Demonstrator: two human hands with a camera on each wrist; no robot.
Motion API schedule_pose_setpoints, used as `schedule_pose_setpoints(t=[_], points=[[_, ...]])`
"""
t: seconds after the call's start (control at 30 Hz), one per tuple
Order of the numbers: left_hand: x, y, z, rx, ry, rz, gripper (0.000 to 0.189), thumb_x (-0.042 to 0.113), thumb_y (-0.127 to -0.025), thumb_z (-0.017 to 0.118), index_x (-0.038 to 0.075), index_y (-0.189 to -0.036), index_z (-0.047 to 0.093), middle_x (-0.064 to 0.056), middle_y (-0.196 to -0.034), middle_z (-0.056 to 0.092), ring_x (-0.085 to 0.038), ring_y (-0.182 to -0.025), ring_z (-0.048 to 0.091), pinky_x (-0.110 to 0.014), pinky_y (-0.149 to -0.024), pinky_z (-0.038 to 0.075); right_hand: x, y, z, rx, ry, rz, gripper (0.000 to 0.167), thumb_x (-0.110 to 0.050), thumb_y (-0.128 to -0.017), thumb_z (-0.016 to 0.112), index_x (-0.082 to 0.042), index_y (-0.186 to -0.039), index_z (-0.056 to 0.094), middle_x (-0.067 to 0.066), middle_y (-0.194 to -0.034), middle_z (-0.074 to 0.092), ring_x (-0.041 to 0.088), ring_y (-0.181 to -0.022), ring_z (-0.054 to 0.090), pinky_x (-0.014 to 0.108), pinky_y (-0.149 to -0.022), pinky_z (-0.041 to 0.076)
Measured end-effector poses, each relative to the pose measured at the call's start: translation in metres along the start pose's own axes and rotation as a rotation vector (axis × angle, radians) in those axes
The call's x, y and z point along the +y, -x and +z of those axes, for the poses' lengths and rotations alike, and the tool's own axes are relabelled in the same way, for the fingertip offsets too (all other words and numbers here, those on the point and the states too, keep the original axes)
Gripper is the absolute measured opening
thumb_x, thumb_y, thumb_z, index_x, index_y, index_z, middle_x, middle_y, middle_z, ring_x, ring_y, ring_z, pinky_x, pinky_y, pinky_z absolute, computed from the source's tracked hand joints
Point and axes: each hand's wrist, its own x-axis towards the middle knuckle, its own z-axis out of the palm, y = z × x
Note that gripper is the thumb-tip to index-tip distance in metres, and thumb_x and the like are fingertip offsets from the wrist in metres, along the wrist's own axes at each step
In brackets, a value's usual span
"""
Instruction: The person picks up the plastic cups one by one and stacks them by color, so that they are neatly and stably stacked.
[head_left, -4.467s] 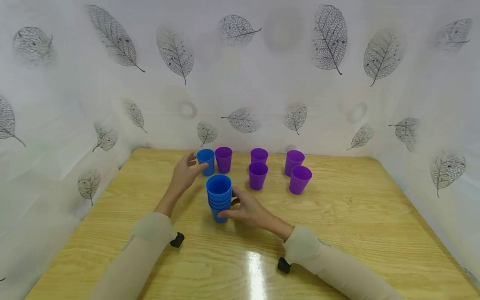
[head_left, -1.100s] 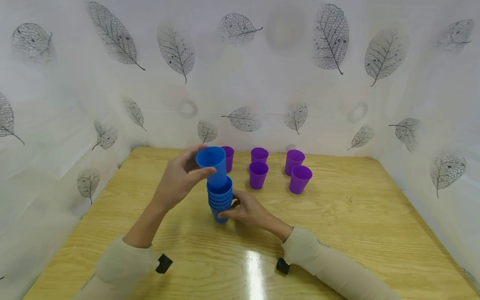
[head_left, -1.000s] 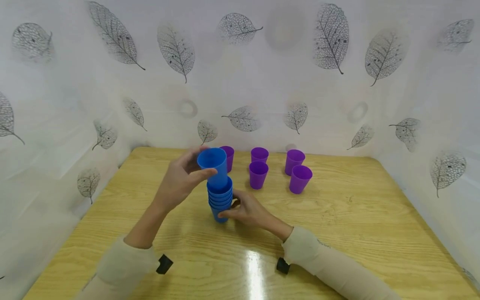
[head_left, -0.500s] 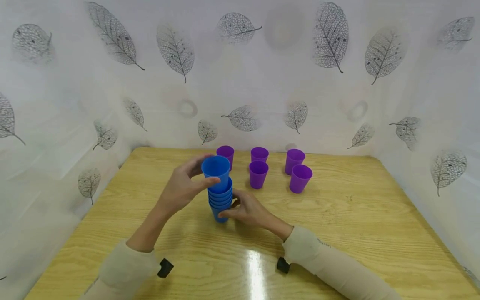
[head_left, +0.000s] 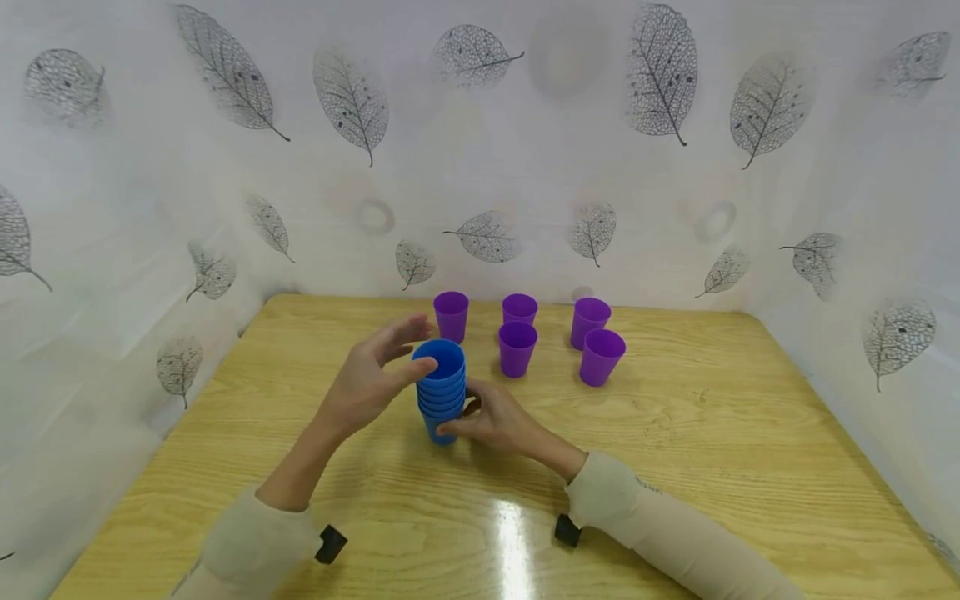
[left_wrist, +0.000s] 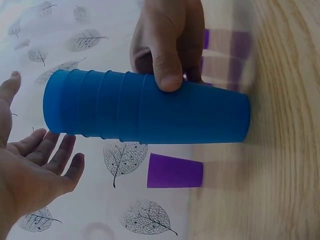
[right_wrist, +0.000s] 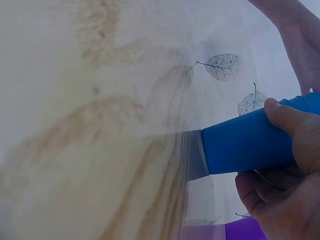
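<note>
In the head view a stack of several nested blue cups (head_left: 441, 398) stands upright on the table, left of centre. The right hand (head_left: 495, 417) grips its lower part from the right, thumb in front and fingers behind. At the stack's top is the left hand (head_left: 366, 382), its fingers spread and loosely bent beside the rim. In the left wrist view that hand's fingers (left_wrist: 42, 150) lie close to the top cup's rim without curling round it; whether they touch cannot be told. The right wrist view shows the right thumb along the blue stack (right_wrist: 250, 140).
Behind the stack stands one purple cup (head_left: 451, 317). Two more purple cups (head_left: 516, 350) stand to its right, and another pair (head_left: 600, 358) farther right. The wooden table (head_left: 675, 467) meets a leaf-patterned cloth (head_left: 480, 150) at the back and sides.
The left hand has taken the single blue cup from the back, brought it over the stack, lowered it in and loosened its fingers. The right hand has stayed on the stack.
</note>
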Motion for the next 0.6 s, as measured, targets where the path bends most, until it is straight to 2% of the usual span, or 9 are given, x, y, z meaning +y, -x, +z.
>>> schedule_pose_setpoints(t=[0.17,0.3,0.6], points=[[-0.005,0.001,-0.001,0.055,0.010,-0.035,0.047,0.019,-0.106,0.062,0.003,-0.149,0.052,-0.014,-0.141,0.062,-0.032,-0.132,0.057,-0.039,-0.108,0.050,0.002,0.002,-0.001,0.008,-0.023,-0.004,0.054,-0.012,-0.087,0.085,0.001,-0.133,0.061,0.013,-0.119,0.071,0.019,-0.102,0.068,0.039,-0.086,0.061],[-0.009,0.000,-0.001,0.085,0.004,-0.049,0.044,0.017,-0.106,0.060,0.001,-0.147,0.054,-0.015,-0.139,0.063,-0.029,-0.129,0.060,-0.028,-0.105,0.051,0.005,0.008,-0.004,0.022,-0.057,0.001,0.056,-0.008,-0.085,0.086,0.000,-0.134,0.059,0.012,-0.121,0.069,0.018,-0.103,0.067,0.039,-0.086,0.061],[-0.025,-0.006,0.001,0.126,-0.035,-0.084,0.045,0.020,-0.105,0.064,0.002,-0.145,0.056,-0.013,-0.137,0.064,-0.027,-0.123,0.063,-0.040,-0.106,0.051,0.011,0.023,-0.018,0.049,-0.044,0.011,0.060,-0.008,-0.083,0.087,-0.003,-0.136,0.058,0.010,-0.124,0.069,0.021,-0.106,0.067,0.041,-0.087,0.060]])
